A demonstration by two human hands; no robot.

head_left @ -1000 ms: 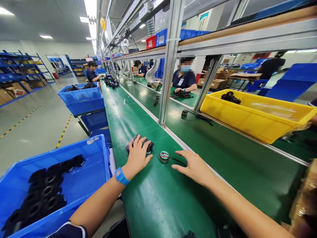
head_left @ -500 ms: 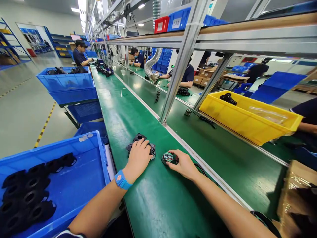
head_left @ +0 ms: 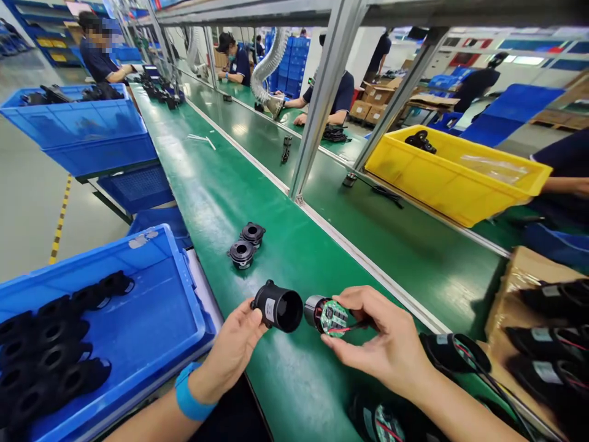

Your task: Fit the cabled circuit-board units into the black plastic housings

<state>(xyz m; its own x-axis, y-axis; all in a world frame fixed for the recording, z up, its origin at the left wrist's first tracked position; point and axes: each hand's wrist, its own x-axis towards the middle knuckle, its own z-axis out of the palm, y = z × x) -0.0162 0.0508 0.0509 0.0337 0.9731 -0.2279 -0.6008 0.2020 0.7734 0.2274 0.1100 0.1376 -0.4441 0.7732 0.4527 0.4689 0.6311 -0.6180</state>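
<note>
My left hand grips a black cylindrical housing with a white label, its open end turned to the right. Close beside that opening, my right hand pinches a small motor with a round green circuit board and red and black wires. A narrow gap parts the motor from the housing. Both are held above the green bench. Two more black housings stand on the bench beyond my left hand.
A blue bin at the left holds rows of black housings. Wired units lie by my right forearm, near a cardboard box. A metal post rises beyond the bench, with a yellow bin to its right. Co-workers sit farther off.
My left hand has picked up one housing from the group and brought it nearer. My right hand has lifted the motor off the bench and turned it toward the housing. The view has tilted down.
</note>
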